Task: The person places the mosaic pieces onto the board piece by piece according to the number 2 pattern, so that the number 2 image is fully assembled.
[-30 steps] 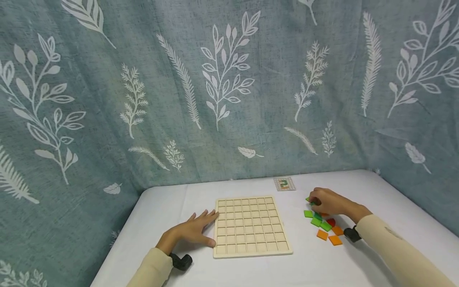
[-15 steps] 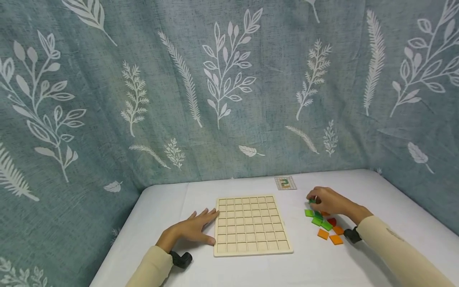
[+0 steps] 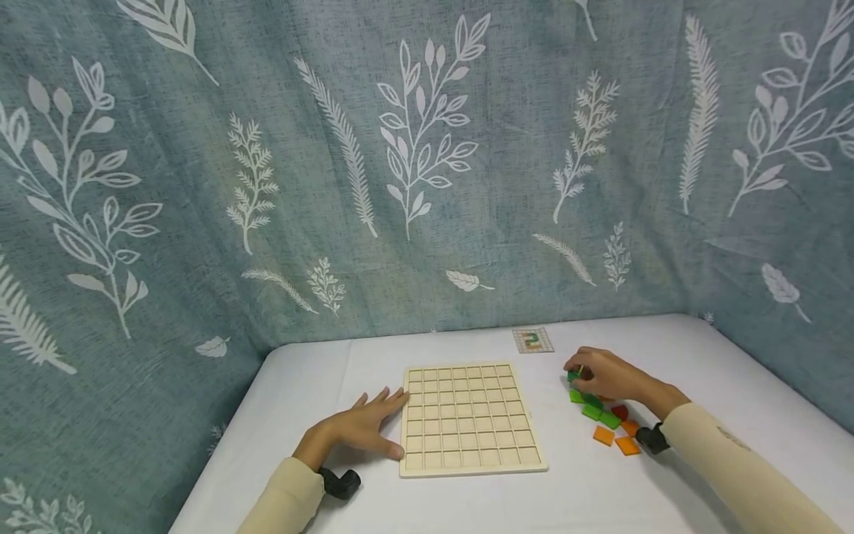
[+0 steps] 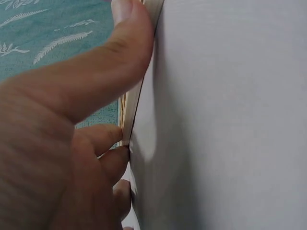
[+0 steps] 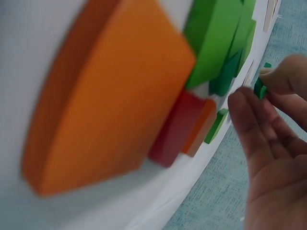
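A pale wooden board (image 3: 470,423), divided into small square cells, lies flat on the white table. My left hand (image 3: 363,429) rests at its left side with fingers spread; in the left wrist view, thumb (image 4: 122,52) and fingertips are along the board's edge. Over on the right, my right hand (image 3: 603,374) pinches a dark green tile (image 5: 259,88) between thumb and fingers, above the loose tiles. Beneath and beside that hand lie light green tiles (image 3: 591,411), a red piece (image 3: 620,412) and orange tiles (image 3: 603,435), some partly hidden by the hand.
A small printed grid card (image 3: 532,340) with a green and orange pattern lies behind the board, towards the right. Behind the table hangs a teal curtain (image 3: 360,297) with white leaf prints. In the right wrist view an orange tile (image 5: 115,96) fills the near side.
My right hand has shifted slightly left, and the dark green tile in its fingers now shows more. The left hand stays at the board's edge.
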